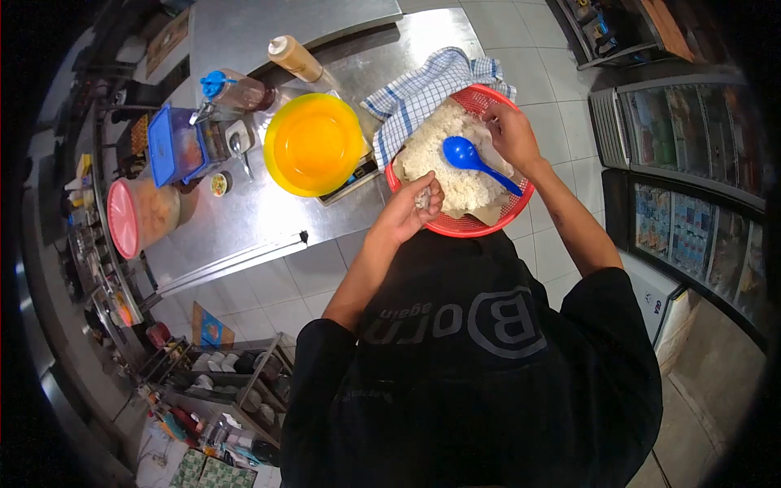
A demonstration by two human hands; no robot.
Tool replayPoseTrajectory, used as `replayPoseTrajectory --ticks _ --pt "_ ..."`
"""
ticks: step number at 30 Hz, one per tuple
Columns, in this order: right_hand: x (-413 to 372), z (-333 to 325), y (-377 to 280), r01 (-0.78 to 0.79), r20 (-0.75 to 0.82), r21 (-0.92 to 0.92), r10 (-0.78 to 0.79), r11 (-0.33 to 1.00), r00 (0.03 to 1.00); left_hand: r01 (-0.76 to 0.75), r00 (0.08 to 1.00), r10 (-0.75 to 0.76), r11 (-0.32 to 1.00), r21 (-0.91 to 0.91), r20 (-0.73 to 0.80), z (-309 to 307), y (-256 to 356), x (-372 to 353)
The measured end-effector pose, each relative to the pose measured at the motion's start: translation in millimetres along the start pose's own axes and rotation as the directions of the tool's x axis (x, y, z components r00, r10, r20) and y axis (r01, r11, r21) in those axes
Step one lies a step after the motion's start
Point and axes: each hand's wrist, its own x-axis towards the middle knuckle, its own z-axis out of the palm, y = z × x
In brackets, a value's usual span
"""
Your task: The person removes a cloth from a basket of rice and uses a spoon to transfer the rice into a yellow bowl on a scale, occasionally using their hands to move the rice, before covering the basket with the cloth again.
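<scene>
A red plastic basket (521, 210), lined with brown paper, holds a heap of white rice (439, 130). A blue rice spoon (462, 153) lies on the rice, its handle reaching toward the right rim. Over the basket's far left side is draped a blue-and-white checked cloth (431, 88). My left hand (413, 205) is curled palm-up at the near left rim, with what looks like a small clump of rice in its fingers. Reaching over the far right rim, my right hand (512, 138) has its fingers bent together by the liner; whatever they pinch is hidden.
On the steel table (244, 244) left of the basket stand a yellow bowl (313, 146), a sauce bottle (294, 57), a blue-capped jug (236, 88), a blue-lidded box (175, 146) and a red-lidded tub (146, 215). Glass-door fridges (691, 220) line the right side.
</scene>
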Motion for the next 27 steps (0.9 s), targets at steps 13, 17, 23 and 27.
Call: replayPoseTrajectory --ticks 13,17,23,27 --pt "-12 -77 -95 -0.178 0.327 0.540 -0.010 0.823 0.945 0.083 0.970 -0.130 0.972 -0.221 -0.206 24 7 41" --pt "-32 -45 -15 -0.151 0.392 0.157 0.078 0.976 0.917 0.019 1.000 -0.019 0.999 -0.028 0.013 8 13 21" --pt "-53 -7 12 -0.073 0.306 -0.111 0.104 0.991 0.946 -0.027 0.999 0.024 0.998 -0.050 -0.044 -3 11 7" --pt "-54 -9 22 -0.058 0.317 -0.059 0.074 0.997 0.946 -0.053 0.997 0.052 0.999 -0.013 -0.056 -2 7 3"
